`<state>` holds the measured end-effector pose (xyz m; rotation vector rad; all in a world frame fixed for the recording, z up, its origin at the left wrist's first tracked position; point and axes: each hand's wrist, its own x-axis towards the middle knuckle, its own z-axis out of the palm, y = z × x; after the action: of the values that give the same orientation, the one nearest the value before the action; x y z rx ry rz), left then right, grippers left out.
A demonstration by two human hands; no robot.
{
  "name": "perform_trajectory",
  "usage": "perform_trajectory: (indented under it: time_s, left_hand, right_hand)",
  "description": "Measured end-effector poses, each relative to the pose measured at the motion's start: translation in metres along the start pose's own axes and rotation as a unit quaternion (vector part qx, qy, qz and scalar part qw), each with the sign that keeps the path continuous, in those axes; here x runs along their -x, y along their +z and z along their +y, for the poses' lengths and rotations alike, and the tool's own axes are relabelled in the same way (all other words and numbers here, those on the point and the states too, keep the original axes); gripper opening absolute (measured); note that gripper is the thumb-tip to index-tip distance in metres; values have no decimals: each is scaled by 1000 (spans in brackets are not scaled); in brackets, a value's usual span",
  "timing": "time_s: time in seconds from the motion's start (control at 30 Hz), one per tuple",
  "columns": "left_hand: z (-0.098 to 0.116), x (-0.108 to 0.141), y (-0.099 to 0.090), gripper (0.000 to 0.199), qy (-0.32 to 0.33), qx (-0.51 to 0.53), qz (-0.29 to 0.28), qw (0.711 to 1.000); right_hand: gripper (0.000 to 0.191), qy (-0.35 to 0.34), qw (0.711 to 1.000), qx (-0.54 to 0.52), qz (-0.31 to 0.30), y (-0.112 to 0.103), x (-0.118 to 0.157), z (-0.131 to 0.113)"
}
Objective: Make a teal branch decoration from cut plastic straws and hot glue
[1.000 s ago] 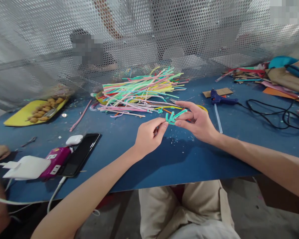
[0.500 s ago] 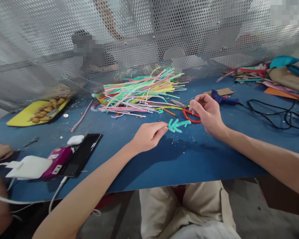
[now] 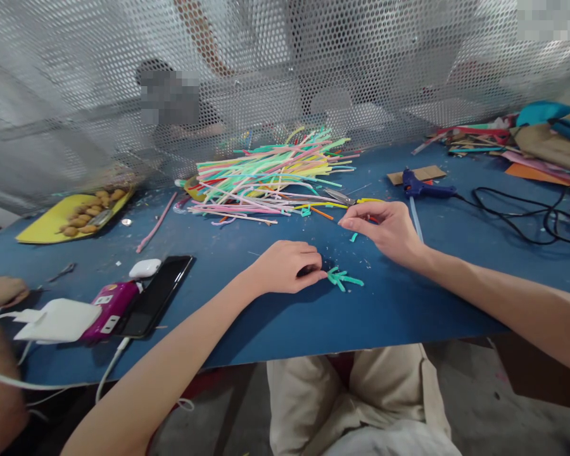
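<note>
A small branched piece of teal pipe cleaner is low over or on the blue table. My left hand pinches its left end between thumb and fingers. Up and to the right, my right hand has its thumb and fingertips pressed together; whatever they hold, if anything, is too small to make out. It covers most of the scissors' red handles, while the scissors' blades show to its left. Below its fingertips lies a short teal snippet.
Behind is a pile of coloured pipe cleaners. A blue glue gun with cable is at right. To the left are a phone, a purple power strip, a yellow tray and another person's hand.
My left hand has lowered the teal piece toward the table. My right hand has moved down and left, and a teal snippet now lies below it.
</note>
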<state>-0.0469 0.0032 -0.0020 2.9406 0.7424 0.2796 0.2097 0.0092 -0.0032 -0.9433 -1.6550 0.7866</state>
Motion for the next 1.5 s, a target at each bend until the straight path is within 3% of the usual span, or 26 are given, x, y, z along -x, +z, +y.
perform_trajectory:
  time_s: [0.2,0.33,0.47,0.57,0.67,0.8,0.9,1.03,1.23,1.5]
  left_hand:
    - [1,0,-8,32,-12,-26,46,999]
    - [2,-1,-5,23,27,15,72,997]
    - [7,-5,0,21,70,46,43,996]
    - [11,-8,3,23,55,55,20,997]
    - [12,-10,6,26,29,87,24,996]
    - [14,-11,8,25,-3,112,23,993]
    - [16,-10,6,21,-19,110,12,994]
    - [20,-12,6,18,-36,103,7,994]
    - [22,-13,7,10,-49,89,7,995]
    - [21,-11,7,14,-56,93,-13,994]
  right_hand:
    - [23,0,1000,-4,-21,-3,1,-5]
    - [22,-11,999,3,-49,-3,0,-6]
    - [24,-17,996,8,-85,-2,0,-2]
    - [29,-14,994,14,-111,-1,1,-1]
    - [34,-74,989,62,-108,-3,3,-2]
    - [31,-145,962,165,-160,-12,2,-3]
    - [18,-186,918,227,-266,-19,-1,-1]
    - [13,-232,867,200,-394,-22,-2,0]
    - [11,-208,847,224,-436,-22,3,-3]
    - [12,-192,840,269,-430,-18,5,-3]
